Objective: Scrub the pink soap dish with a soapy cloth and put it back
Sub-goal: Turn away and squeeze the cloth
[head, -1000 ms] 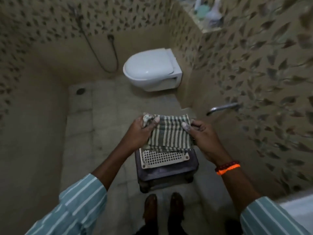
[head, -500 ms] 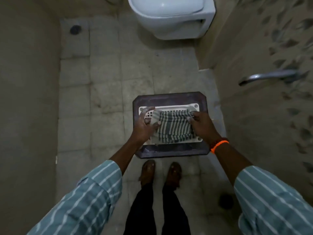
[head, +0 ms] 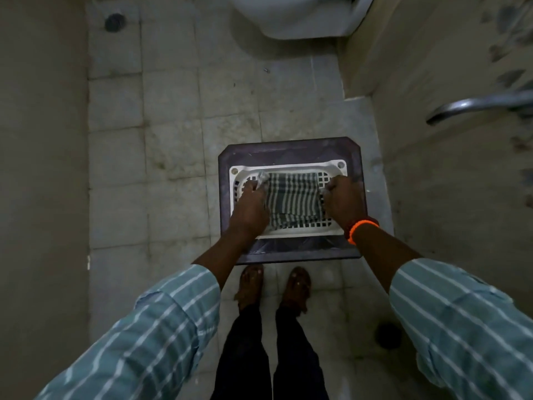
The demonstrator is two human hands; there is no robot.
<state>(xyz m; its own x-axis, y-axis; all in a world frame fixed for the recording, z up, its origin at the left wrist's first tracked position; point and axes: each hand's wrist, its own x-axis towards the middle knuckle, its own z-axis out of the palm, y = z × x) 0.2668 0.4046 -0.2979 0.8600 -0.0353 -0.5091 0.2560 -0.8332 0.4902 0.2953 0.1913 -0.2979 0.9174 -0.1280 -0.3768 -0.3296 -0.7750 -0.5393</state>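
A pale perforated soap dish (head: 300, 232) lies on a dark square stool (head: 291, 249) on the bathroom floor. A green and white striped cloth (head: 292, 199) is spread inside the dish. My left hand (head: 250, 209) grips the cloth's left edge. My right hand (head: 343, 199), with an orange band at the wrist, grips its right edge. Both hands are low over the dish and cover parts of its grid.
A white toilet (head: 300, 15) stands at the top. A metal tap (head: 473, 106) juts from the right wall. Floor drains show at the top left (head: 114, 22) and lower right (head: 388, 335). My feet (head: 274, 287) stand just before the stool. Walls close in on both sides.
The cloth, held up above the stool a second ago, has come down into the dish. My view has tilted down, so the toilet slid to the top edge.
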